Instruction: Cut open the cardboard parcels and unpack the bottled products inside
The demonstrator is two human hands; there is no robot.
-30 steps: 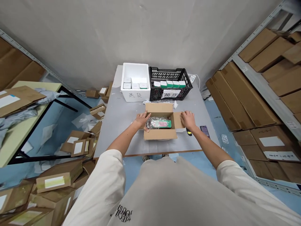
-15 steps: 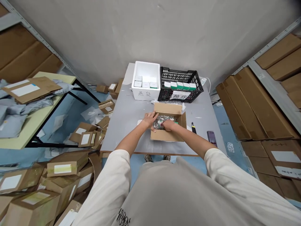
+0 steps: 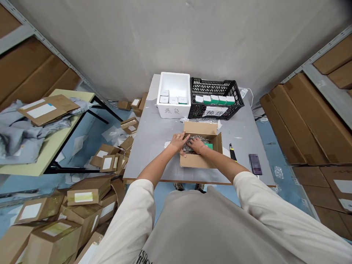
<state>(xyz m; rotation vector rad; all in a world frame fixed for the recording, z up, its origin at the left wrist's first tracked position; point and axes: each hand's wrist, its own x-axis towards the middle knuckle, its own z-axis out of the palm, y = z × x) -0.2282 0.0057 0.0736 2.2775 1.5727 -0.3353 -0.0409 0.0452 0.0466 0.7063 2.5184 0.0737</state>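
Note:
An open cardboard box (image 3: 200,161) lies on the grey table in front of me, its flaps folded out. My left hand (image 3: 178,143) grips its left side, thumb and fingers apart around the edge. Inside, my right hand (image 3: 196,145) has its fingers bent on clear bubble wrap (image 3: 203,139) near the left end; its fingertips are partly hidden. A green box (image 3: 209,146) shows beside the right hand, partly covered by hand and wrap.
Behind stand a white foam box (image 3: 173,112) and a black crate (image 3: 233,106), each with several small boxes. A utility knife (image 3: 232,152) and a phone (image 3: 255,164) lie to the right. Cartons (image 3: 85,190) crowd the floor at left; a side table (image 3: 52,146) carries grey bags.
My right hand has gone from a closed fist to fingers reaching farther over the bubble wrap. More of the green box shows. My left hand keeps its place; the view has shifted slightly.

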